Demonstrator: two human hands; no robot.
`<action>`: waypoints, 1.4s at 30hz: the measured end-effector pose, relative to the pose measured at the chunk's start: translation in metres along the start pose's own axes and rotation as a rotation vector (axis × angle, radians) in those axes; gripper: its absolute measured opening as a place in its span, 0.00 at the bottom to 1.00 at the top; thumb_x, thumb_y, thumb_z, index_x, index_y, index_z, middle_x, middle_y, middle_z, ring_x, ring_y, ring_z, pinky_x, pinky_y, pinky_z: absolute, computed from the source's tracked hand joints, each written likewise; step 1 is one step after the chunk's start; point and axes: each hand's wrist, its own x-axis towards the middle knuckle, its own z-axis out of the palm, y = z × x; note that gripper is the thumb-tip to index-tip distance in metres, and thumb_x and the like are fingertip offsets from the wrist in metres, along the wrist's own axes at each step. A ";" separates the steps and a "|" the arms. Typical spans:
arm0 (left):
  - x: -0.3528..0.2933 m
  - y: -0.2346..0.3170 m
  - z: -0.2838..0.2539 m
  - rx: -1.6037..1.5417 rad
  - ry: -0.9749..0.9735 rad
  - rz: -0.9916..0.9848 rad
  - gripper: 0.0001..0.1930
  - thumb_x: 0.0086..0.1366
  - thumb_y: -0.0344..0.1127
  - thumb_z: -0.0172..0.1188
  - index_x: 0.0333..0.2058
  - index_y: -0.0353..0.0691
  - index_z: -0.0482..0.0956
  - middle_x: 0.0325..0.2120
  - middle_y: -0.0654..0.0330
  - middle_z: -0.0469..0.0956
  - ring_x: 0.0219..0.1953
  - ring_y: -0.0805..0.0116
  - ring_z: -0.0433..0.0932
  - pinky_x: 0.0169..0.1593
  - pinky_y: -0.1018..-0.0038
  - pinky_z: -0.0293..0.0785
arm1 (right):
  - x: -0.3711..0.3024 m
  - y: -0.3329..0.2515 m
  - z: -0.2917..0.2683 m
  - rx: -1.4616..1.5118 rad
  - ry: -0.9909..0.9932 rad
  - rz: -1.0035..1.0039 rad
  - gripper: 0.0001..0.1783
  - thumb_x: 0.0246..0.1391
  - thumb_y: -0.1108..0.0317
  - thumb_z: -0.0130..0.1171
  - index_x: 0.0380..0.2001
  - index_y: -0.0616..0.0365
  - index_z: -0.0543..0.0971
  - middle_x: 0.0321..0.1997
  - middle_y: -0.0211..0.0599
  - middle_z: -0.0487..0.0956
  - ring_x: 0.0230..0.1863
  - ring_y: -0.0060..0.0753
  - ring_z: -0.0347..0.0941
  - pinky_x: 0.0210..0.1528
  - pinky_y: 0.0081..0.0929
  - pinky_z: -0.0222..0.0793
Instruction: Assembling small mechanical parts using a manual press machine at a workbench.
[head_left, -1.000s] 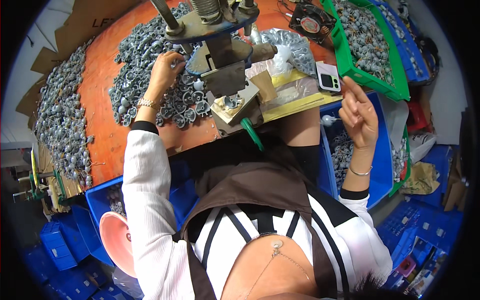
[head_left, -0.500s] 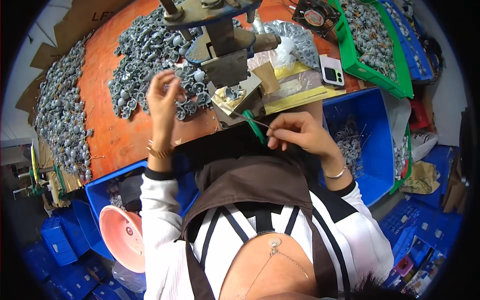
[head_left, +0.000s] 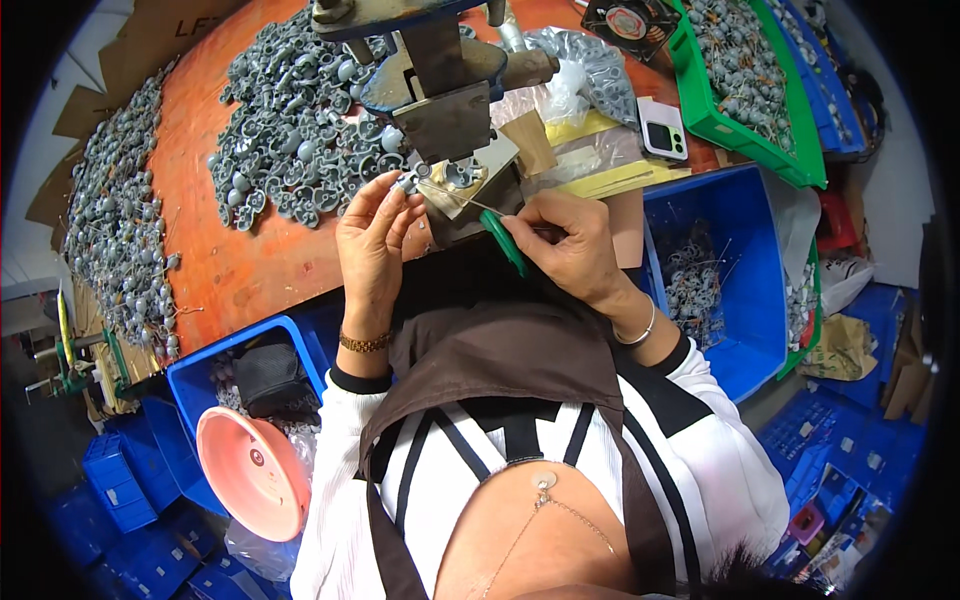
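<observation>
My left hand (head_left: 372, 245) pinches a small grey plastic part (head_left: 408, 182) between thumb and fingertips, close to the front of a bench press (head_left: 440, 120). My right hand (head_left: 572, 245) is closed on a thin metal rod (head_left: 462, 197), whose far tip reaches that small part. Under the press head, another grey plastic piece (head_left: 462, 175) rests on a pale pad of the fixture. A green handle-like piece (head_left: 504, 243) sticks out below the fixture, just left of my right fingers. What lies inside my right palm is hidden.
A heap of grey plastic parts (head_left: 290, 140) covers the orange bench (head_left: 195, 215), with wired pieces (head_left: 120, 220) farther left. Rightward are a phone (head_left: 662, 130), a small fan (head_left: 630, 25), a green tray (head_left: 735, 145) and a blue bin (head_left: 750, 300). A pink basin (head_left: 225, 470) stands lower left.
My left hand has moved right and down from the heap to the press and now pinches a small grey part. My right hand has shifted left and up with the rod.
</observation>
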 end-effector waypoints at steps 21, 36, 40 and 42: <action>-0.024 -0.007 0.024 0.617 -0.120 0.578 0.14 0.68 0.33 0.51 0.47 0.34 0.78 0.48 0.55 0.77 0.50 0.62 0.73 0.55 0.67 0.68 | 0.011 0.026 0.010 0.717 -0.115 0.598 0.10 0.60 0.64 0.57 0.39 0.59 0.75 0.25 0.25 0.75 0.24 0.13 0.68 0.27 0.13 0.64; -0.014 -0.009 0.036 1.095 -0.012 0.592 0.10 0.55 0.28 0.66 0.37 0.36 0.79 0.25 0.58 0.74 0.20 0.72 0.70 0.23 0.77 0.65 | 0.026 0.032 0.025 0.451 -0.195 0.314 0.06 0.57 0.72 0.57 0.37 0.62 0.75 0.28 0.29 0.79 0.30 0.16 0.74 0.35 0.18 0.70; -0.004 -0.012 0.034 1.151 -0.015 0.534 0.09 0.55 0.29 0.66 0.36 0.36 0.80 0.25 0.59 0.74 0.19 0.72 0.69 0.23 0.76 0.64 | 0.026 0.036 0.031 -0.215 -0.071 0.028 0.07 0.52 0.68 0.62 0.28 0.61 0.79 0.24 0.34 0.80 0.24 0.24 0.76 0.29 0.22 0.70; -0.002 -0.011 0.038 1.205 0.024 0.484 0.10 0.54 0.29 0.67 0.36 0.38 0.80 0.24 0.60 0.72 0.19 0.71 0.68 0.24 0.76 0.64 | 0.027 0.037 0.031 -0.369 -0.050 -0.037 0.07 0.50 0.67 0.63 0.26 0.59 0.80 0.22 0.34 0.80 0.22 0.26 0.76 0.27 0.23 0.69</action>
